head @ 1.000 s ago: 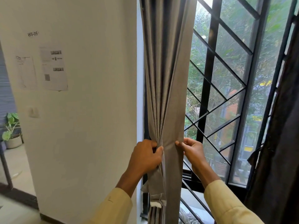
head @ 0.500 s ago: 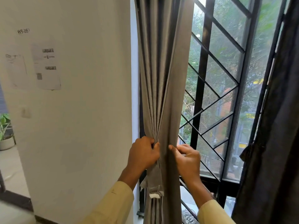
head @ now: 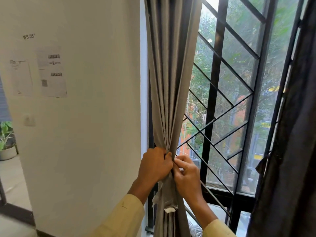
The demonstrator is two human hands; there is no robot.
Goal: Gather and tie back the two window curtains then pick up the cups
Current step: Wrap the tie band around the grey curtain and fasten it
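The left grey curtain [head: 168, 82] hangs bunched into narrow folds at the window's left edge. My left hand [head: 153, 165] grips the gathered folds from the left at waist height. Pressed against the bunch from the right, my right hand [head: 185, 173] pinches the fabric with curled fingers. A grey tie strip with a white end [head: 166, 205] dangles just below my hands. The dark right curtain [head: 290, 151] hangs along the right edge, cinched by a tie [head: 264, 162]. No cups are in view.
A black diagonal window grille [head: 220, 117] fills the space between the curtains. A white wall [head: 94, 117] with paper sheets [head: 52, 72] stands to the left. A potted plant [head: 6, 142] sits beyond it at the far left.
My right hand has moved left from the curtain's outer edge and now presses against my left hand, squeezing the folds into a tighter bunch.
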